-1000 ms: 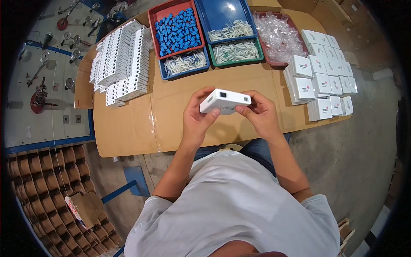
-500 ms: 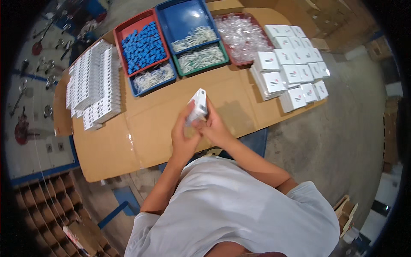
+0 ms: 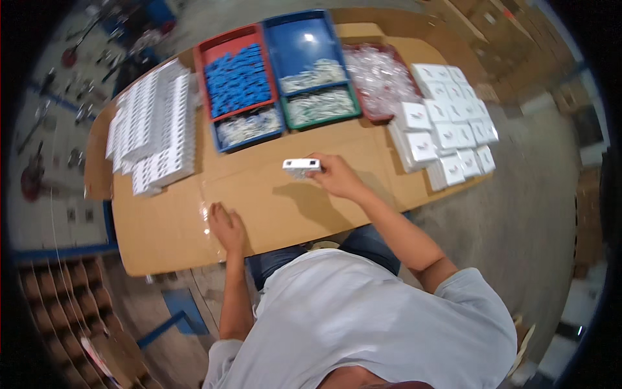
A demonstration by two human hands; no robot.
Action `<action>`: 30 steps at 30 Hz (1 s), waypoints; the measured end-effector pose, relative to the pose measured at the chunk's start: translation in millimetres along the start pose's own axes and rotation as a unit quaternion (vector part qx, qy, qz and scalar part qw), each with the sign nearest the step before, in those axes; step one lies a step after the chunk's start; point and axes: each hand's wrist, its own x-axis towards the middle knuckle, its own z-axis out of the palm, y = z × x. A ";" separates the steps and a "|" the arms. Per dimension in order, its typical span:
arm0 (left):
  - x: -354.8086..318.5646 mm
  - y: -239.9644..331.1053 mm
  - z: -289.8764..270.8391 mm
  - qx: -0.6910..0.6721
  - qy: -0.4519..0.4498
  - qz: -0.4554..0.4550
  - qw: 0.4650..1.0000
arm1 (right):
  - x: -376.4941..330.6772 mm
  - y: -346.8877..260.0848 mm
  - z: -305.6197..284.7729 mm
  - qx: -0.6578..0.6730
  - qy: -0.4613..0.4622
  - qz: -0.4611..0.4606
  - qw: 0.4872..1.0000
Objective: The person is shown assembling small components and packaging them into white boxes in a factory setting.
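My right hand [image 3: 338, 175] grips one end of a small white box [image 3: 299, 165] above the middle of the cardboard surface. A narrow side with dark square marks shows on the box, and its shadow falls below it. To the left, near the front edge of the cardboard, my left hand [image 3: 225, 228] rests with its fingers apart and nothing in it. Stacked white boxes [image 3: 149, 120] with similar dark marks stand at the far left. More white boxes [image 3: 447, 136], their broad faces up, are piled at the right.
Along the back sit a red tray [image 3: 201, 61] of blue pieces, a blue tray [image 3: 304, 39] and a green tray [image 3: 355, 107] with small white pieces, and a lower blue tray [image 3: 223, 148]. Beside them a dark red tray [image 3: 370, 111] holds clear plastic pieces.
My left hand has let go of the white box and moved down-left onto the cardboard. My right hand alone now holds the box, turned level.
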 end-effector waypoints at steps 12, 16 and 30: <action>7.1 26.1 -20.1 0.088 0.002 -0.022 0.996 | 235.8 -104.6 80.7 -0.159 0.013 -0.252 0.954; 3.6 20.3 -22.7 0.101 -0.026 -0.038 0.994 | 327.3 -96.6 120.4 -0.105 -0.032 -0.167 0.980; 14.8 27.8 -26.3 0.102 -0.056 -0.040 0.992 | 520.1 -115.9 136.4 -0.194 0.236 -0.229 0.924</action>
